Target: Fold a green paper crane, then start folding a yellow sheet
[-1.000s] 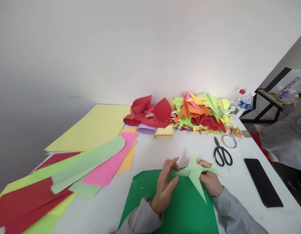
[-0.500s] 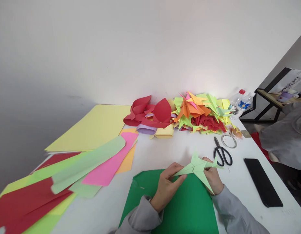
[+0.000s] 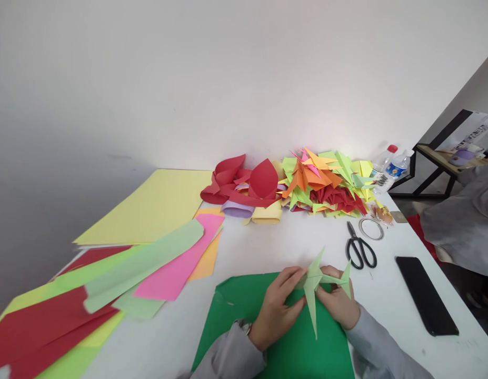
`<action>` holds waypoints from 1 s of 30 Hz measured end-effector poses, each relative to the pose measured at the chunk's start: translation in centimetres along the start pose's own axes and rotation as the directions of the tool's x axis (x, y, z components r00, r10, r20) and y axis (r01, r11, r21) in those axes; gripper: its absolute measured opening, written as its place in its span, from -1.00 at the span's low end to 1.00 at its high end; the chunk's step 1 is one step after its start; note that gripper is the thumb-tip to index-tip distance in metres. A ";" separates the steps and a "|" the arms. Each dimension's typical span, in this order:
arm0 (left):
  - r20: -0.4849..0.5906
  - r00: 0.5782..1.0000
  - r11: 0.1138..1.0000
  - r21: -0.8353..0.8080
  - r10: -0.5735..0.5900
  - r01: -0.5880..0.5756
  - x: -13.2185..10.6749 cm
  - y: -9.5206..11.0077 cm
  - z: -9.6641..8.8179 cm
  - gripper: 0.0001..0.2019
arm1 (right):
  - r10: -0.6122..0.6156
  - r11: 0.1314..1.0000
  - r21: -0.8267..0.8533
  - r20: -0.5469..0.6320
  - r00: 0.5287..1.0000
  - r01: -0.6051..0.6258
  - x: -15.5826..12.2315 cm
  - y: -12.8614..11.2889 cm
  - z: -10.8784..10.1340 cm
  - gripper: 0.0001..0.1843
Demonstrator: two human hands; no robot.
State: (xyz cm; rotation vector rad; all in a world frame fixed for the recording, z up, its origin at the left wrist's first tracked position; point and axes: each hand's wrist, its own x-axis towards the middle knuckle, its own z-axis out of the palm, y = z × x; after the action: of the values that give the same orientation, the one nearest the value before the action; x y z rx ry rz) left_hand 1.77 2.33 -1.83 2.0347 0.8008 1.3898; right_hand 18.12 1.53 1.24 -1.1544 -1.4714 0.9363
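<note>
A pale green folded paper airplane (image 3: 314, 279) with wings and a tail is held above a green sheet (image 3: 231, 316). My left hand (image 3: 281, 302) pinches its left end between thumb and fingers. On the other side, my right hand (image 3: 340, 297) grips the narrow body near the tail, with thumb below and fingers partly behind the paper. One long wing points down towards me, the other up and away.
Black-handled scissors (image 3: 360, 251), a tape roll (image 3: 371, 229) and a black phone (image 3: 427, 295) lie to the right. Folded paper pieces (image 3: 326, 184) are heaped by the wall. Coloured sheets (image 3: 165, 263) spread leftward. Bottles (image 3: 394, 169) stand at the back; a person's grey sleeve (image 3: 460, 221) shows at right.
The paper airplane has been turned in my hands, so its wing now points straight down. My left hand has shifted slightly right, closer to the middle of the airplane.
</note>
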 end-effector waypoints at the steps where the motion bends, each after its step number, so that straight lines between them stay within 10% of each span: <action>1: -0.001 1.000 1.000 0.004 0.004 -0.004 0.0 0.0 0.0 -0.50 | -0.018 1.000 -0.021 0.004 1.000 0.018 -0.1 0.0 0.0 -0.96; 10: 0.121 0.983 0.969 -0.190 -0.136 0.157 0.2 0.2 -0.4 -0.62 | -0.163 0.972 -0.178 -0.046 0.986 0.153 -0.4 0.3 0.1 -0.83; 17: 0.091 0.927 0.865 -0.334 -0.365 0.374 0.1 0.2 -0.4 -0.66 | 0.010 0.992 0.127 0.034 0.999 -0.015 -0.1 1.1 -0.3 -0.90; 20: 0.143 0.857 0.713 -0.498 -0.494 0.494 0.3 0.2 -0.3 -0.60 | 0.075 0.959 0.264 0.118 0.990 -0.105 0.3 0.8 -0.4 -0.87; 25: 0.509 0.704 0.215 -0.714 -0.495 0.667 1.1 0.7 -0.5 -0.63 | 0.167 0.848 0.408 0.399 0.902 -0.338 1.1 0.0 -0.5 -0.66; 30: 0.692 0.567 0.029 -0.623 -0.447 0.782 1.1 1.2 -0.3 -0.55 | 0.171 0.850 0.381 0.453 0.875 -0.363 1.5 0.5 -0.5 -0.62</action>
State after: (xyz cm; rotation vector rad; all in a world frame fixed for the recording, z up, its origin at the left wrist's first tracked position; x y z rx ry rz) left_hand 2.02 2.34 -0.14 0.6929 0.4562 0.5984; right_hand 18.67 3.06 1.24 -0.8551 -1.3052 1.7078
